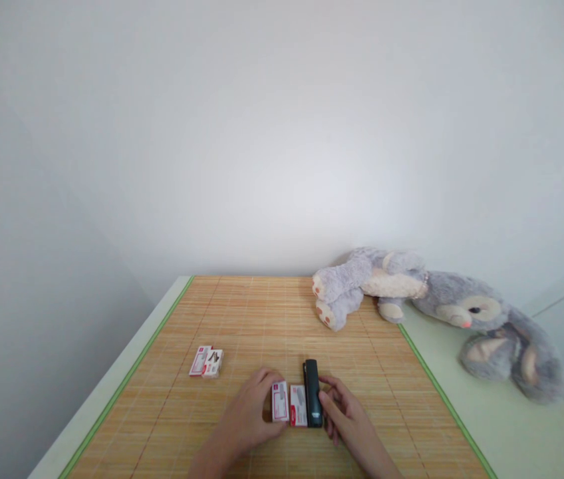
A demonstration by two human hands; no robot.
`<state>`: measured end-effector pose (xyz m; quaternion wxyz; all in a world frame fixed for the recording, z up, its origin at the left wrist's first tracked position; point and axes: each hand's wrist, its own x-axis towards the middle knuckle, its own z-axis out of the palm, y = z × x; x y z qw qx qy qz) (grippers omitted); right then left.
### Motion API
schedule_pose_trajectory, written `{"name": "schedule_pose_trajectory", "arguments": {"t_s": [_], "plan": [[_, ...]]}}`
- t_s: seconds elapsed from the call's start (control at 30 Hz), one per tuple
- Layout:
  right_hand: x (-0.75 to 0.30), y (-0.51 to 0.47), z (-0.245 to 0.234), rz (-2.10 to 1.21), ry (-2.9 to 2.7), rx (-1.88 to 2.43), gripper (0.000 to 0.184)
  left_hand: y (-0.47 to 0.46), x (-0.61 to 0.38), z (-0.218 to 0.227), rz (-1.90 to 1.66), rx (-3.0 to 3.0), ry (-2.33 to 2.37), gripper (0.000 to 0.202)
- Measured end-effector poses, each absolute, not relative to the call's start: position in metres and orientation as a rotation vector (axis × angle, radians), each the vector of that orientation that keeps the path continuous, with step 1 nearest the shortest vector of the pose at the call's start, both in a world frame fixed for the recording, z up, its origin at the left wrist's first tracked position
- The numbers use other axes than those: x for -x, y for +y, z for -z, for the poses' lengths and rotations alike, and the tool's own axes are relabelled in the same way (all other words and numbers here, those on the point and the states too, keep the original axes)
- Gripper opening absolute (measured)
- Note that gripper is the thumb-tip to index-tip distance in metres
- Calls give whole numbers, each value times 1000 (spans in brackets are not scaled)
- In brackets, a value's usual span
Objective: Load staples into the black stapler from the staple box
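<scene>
While my left hand (251, 409) pinches the pink-bordered carton (280, 402) end to end, left of the black stapler (312, 392), my right hand (346, 414), loosely half-curled, touches the stapler's right flank. Expect a light, crushable carton; grip the stiffer, heavier stapler mid-body.

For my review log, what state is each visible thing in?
Pink-framed box: between left fingers
Red-and-white box: lying flat
Stapler: lying, right fingers touching
Rear far box: partly hidden
Front far box: overlapping it
Plush rabbit: lying down
Mat: spread flat
</scene>
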<state>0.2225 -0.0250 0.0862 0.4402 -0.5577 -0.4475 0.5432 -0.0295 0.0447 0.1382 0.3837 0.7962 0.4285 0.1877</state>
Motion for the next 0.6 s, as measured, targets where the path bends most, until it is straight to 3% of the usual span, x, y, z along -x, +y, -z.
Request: {"name": "schedule_pose_trajectory", "arguments": {"t_s": [0.33,0.5,0.6], "plan": [[-220,-26,-90,-1357,-1129,1420,69,38,-5,-142,-454,-2095,994,65],[-218,-27,-92,-1303,-1210,1366,53,38,-14,-132,-449,-2102,1027,57],[-220,-28,-88,-1306,-1221,1360,53,34,-10,-126,-443,-2087,1067,83]]}}
